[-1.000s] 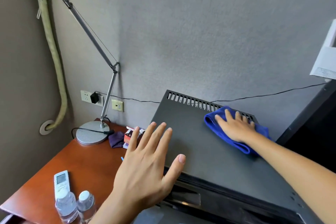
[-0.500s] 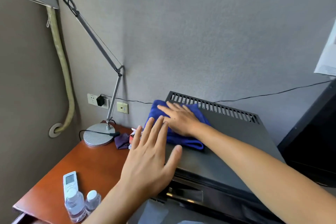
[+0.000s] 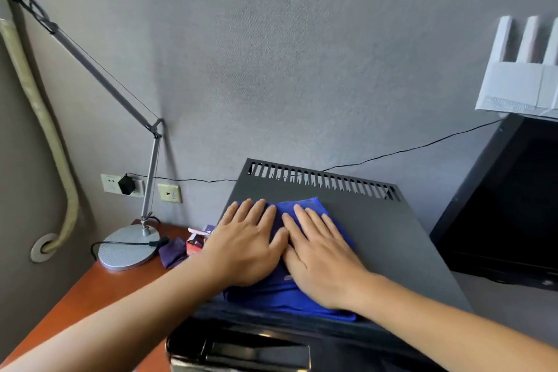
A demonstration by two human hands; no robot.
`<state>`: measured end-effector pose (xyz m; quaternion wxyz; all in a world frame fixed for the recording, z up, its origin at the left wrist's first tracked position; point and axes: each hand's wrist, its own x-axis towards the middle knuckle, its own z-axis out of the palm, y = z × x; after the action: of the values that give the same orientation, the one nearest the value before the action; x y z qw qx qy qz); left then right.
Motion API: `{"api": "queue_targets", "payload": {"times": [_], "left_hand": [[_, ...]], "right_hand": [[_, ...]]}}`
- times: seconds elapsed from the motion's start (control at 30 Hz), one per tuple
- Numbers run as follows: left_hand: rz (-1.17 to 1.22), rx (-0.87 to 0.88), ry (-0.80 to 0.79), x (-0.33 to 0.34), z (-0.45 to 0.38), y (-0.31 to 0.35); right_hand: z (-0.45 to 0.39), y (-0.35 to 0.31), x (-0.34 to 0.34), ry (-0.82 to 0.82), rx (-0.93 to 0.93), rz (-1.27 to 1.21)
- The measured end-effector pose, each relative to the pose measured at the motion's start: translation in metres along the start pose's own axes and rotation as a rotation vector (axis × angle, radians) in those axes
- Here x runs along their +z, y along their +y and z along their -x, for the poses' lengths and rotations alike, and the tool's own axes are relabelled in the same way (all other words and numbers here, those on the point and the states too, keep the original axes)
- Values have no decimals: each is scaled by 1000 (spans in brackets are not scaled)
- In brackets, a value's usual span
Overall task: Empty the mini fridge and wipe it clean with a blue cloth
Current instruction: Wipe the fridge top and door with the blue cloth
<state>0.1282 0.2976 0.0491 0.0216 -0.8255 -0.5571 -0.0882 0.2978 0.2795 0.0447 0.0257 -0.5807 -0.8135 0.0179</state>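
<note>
Now both hands, left [image 3: 244, 246] and right [image 3: 321, 257], press flat, fingers straight, on the cloth [image 3: 280, 293] wiping the fridge [image 3: 377, 229] top; remaining surfaces likely follow.

Hotel-like room: desk lamp [image 3: 129, 246], mini fridge [image 3: 377, 235].

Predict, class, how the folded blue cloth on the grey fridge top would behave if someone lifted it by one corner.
The folded blue microfibre cloth would probably go floppy and unfold, since its layers already sag and wrinkle under the left hand and right hand. It looks light for its size. On the smooth dark grey metal fridge top it likely slides easily.
</note>
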Motion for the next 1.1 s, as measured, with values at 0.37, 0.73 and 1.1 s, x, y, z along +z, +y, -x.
{"api": "queue_targets", "payload": {"times": [0.37,0.73,1.1], "left_hand": [[-51,29,-99,23,-181,-75],[39,-21,-117,24,-178,39],[210,225,-147,29,-111,208]], "right_hand": [[-184,49,-8,58,96,-33],[-118,146,-18,16,146,-38],[92,200,-15,73,434,-298]]}}
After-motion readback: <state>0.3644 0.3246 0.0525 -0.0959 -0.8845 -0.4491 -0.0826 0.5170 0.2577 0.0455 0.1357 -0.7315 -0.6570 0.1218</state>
